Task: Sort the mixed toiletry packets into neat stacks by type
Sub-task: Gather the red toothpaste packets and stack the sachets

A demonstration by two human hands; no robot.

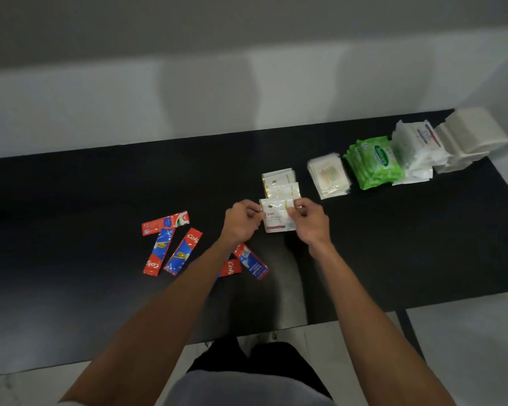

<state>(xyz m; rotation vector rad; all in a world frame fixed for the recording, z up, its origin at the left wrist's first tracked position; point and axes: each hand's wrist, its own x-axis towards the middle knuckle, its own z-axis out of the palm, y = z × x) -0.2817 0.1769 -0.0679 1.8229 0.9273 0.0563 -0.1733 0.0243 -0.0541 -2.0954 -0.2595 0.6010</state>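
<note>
Both hands pinch a white Dove sachet [276, 216] just above the black table [393, 244]: my left hand [241, 222] on its left edge, my right hand [308, 219] on its upper right corner. Behind it lie two more Dove sachets [279, 183], overlapping. Several red and blue Colgate sachets [170, 247] lie scattered to the left, some [251, 262] partly under my left forearm. To the right stand a pale sachet stack [329, 178], a stack of green wipe packs [374, 162], a white packet pile [414, 150] and a white napkin stack [469, 139].
A white wall [247, 98] runs behind the table's far edge. The table's near edge crosses in front of my legs, with pale floor [467, 332] beyond its right end. The table's left half is bare and dark.
</note>
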